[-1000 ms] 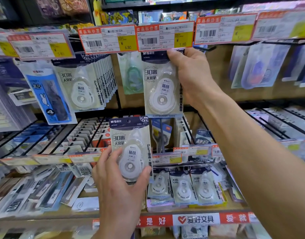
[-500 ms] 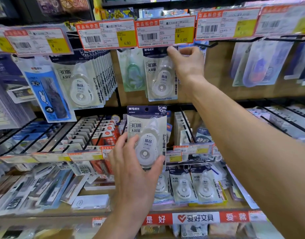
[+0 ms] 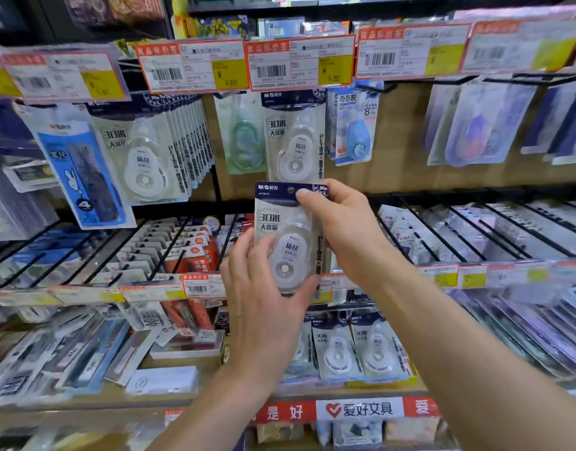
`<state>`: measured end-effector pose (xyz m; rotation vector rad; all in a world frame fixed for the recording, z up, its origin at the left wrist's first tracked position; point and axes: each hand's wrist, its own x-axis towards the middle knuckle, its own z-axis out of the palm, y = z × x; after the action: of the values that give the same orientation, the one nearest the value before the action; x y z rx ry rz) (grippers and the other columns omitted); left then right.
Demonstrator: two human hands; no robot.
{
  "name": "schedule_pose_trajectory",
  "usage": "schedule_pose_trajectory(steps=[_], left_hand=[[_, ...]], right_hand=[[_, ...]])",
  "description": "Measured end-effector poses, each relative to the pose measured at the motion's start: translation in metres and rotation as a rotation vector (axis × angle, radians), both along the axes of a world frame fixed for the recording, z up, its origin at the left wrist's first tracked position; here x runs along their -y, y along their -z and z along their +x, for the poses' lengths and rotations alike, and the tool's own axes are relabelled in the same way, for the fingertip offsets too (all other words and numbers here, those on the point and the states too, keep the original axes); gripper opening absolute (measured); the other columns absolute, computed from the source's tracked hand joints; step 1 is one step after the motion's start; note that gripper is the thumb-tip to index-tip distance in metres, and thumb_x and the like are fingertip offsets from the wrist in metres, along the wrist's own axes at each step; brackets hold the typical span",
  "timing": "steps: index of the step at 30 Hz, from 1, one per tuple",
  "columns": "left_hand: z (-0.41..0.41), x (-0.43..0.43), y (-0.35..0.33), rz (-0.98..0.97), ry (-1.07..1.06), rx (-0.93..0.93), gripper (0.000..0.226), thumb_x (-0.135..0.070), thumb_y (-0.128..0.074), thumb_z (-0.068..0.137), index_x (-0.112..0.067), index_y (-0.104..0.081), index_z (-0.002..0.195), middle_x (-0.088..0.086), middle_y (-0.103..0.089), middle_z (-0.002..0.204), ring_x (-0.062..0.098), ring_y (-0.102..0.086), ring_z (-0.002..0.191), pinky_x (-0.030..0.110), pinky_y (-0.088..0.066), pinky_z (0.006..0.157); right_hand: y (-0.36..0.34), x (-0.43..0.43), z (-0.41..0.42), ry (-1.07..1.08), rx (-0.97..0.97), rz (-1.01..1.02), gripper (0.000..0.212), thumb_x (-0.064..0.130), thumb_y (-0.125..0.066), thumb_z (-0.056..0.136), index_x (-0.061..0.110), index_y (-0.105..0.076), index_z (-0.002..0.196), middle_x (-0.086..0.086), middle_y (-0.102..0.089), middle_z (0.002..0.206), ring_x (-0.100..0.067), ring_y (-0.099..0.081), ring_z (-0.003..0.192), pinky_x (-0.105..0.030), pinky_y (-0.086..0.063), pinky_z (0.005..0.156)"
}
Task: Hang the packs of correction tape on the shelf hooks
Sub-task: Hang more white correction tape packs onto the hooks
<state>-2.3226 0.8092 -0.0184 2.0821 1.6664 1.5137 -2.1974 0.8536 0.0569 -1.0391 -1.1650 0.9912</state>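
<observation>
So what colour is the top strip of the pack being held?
Dark navy strip, head view.

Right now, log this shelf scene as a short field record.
Held item: navy-topped clear pack of white correction tape
Left hand: grips its lower end
Right hand: pinches its top edge by the hang hole
Hung above: matching pack, below the orange-and-yellow price label
Status: held pack not yet hung

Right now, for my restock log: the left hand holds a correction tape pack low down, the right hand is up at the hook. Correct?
No: the right hand is not up there; it pinches the top of the same pack that the left hand holds low down. The head view shows it.
</observation>
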Motion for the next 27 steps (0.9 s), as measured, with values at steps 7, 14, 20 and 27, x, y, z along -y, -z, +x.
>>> schedule_pose_trajectory(steps=[7, 14, 20, 27], left_hand=[[-0.015, -0.005, 0.006, -0.159, -0.046, -0.152, 0.095, -0.078, -0.040, 0.084, -0.020, -0.011, 0.154, -0.001, -0.017, 0.161, 0.016, -0.010, 0.149, 0.033, -0.005, 0.120], [-0.020, -0.008, 0.012, -0.245, -0.085, -0.414, 0.089, -0.077, -0.025, 0.086, -0.013, -0.035, 0.148, 0.004, -0.033, 0.155, 0.022, -0.017, 0.145, 0.042, -0.017, 0.122], [-0.022, -0.007, 0.013, -0.236, -0.099, -0.465, 0.085, -0.075, -0.028, 0.088, -0.013, -0.042, 0.144, 0.004, -0.040, 0.151, 0.022, -0.021, 0.143, 0.043, -0.022, 0.120], [-0.023, -0.010, 0.017, -0.222, -0.102, -0.461, 0.079, -0.073, -0.037, 0.089, -0.013, -0.048, 0.140, 0.004, -0.046, 0.145, 0.022, -0.027, 0.140, 0.044, -0.026, 0.118]], right_hand=[[-0.035, -0.011, 0.010, 0.044, -0.009, 0.191, 0.004, 0.015, -0.070, 0.090, 0.016, -0.072, 0.086, -0.011, -0.076, 0.089, -0.027, -0.072, 0.084, -0.057, -0.059, 0.089], [-0.069, -0.022, 0.008, 0.039, -0.032, 0.318, 0.005, 0.013, -0.072, 0.090, 0.018, -0.073, 0.092, -0.008, -0.079, 0.099, -0.032, -0.073, 0.103, -0.057, -0.053, 0.101], [-0.083, -0.037, 0.003, 0.091, -0.071, 0.310, 0.010, 0.009, -0.071, 0.091, 0.017, -0.073, 0.097, -0.001, -0.080, 0.097, -0.022, -0.076, 0.096, -0.048, -0.057, 0.098], [-0.084, -0.053, 0.001, 0.280, 0.132, 0.254, 0.005, 0.021, -0.070, 0.093, 0.021, -0.073, 0.097, 0.006, -0.078, 0.093, -0.013, -0.074, 0.091, -0.033, -0.059, 0.089]])
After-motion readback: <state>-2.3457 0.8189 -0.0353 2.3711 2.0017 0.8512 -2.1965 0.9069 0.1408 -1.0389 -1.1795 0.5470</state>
